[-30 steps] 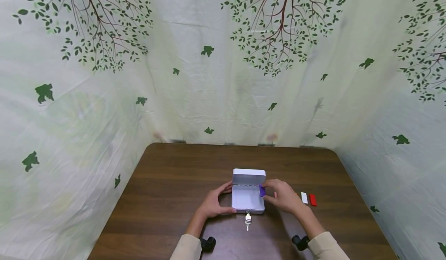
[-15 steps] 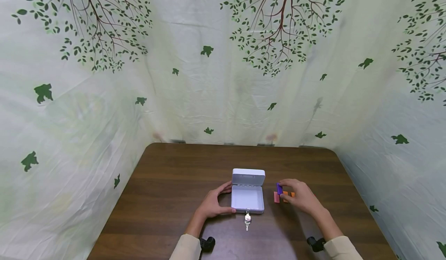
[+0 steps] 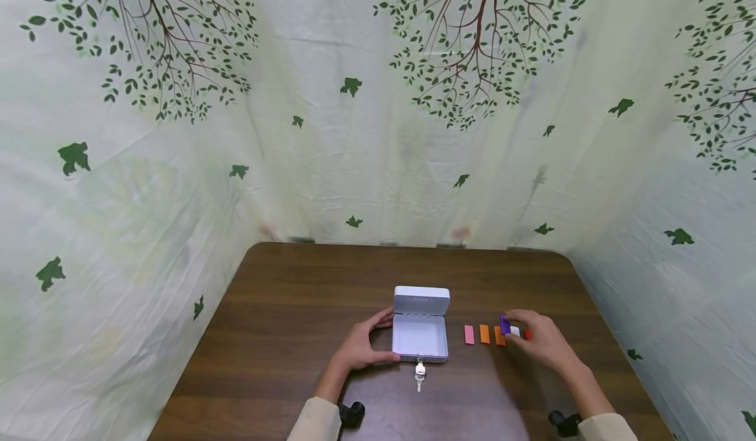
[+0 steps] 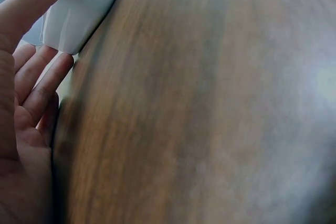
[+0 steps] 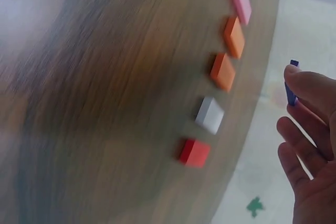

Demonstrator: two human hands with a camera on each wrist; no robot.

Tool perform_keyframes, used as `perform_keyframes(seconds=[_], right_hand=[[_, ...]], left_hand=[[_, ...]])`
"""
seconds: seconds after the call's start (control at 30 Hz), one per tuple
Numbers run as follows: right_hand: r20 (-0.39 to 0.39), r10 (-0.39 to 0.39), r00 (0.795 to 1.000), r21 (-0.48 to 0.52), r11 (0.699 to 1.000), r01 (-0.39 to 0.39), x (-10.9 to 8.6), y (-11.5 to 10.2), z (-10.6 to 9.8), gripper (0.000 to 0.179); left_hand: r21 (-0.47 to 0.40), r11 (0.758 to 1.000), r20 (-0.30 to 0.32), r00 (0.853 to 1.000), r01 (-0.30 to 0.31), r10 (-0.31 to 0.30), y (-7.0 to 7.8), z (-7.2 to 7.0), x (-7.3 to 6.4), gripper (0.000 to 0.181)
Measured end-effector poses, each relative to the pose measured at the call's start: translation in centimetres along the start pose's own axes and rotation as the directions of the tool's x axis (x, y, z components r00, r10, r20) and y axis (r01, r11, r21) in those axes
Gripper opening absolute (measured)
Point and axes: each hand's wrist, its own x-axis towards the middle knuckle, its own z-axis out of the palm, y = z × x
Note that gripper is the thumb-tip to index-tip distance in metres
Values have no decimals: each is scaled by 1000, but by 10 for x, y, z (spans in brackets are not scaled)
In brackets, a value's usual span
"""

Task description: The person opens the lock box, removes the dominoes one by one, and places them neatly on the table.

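A small white lock box [image 3: 419, 339] stands on the table with its lid [image 3: 421, 302] raised and the inside bare. Keys [image 3: 420, 377] hang from its front lock. My left hand [image 3: 357, 348] holds the box's left side, thumb at the front corner and fingers towards the back; the left wrist view shows the fingertips at the box corner [image 4: 73, 17]. My right hand [image 3: 546, 344] pinches a thin purple domino block [image 5: 291, 90] between thumb and fingers. In the head view it is above the table, near the white block [image 3: 515, 331].
Right of the box lies a row of blocks: a pink block [image 3: 469, 335], two orange blocks [image 5: 234, 37], the white one, then a red block [image 5: 195, 153]. The brown table [image 3: 307, 283] ends at a leaf-printed curtain [image 3: 378, 165] behind it.
My right hand has moved from the box's right edge rightwards over the row, carrying the purple domino block out of the box area. My left hand and the box have stayed in place.
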Motion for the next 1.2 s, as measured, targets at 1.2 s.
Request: perform_keyframes(seconds=[1.2], right_hand=[[15, 175, 985, -2, 985, -174, -47, 86, -5, 34]], left_hand=[[-6, 1000, 15, 1000, 6, -6, 0, 0, 0, 103]])
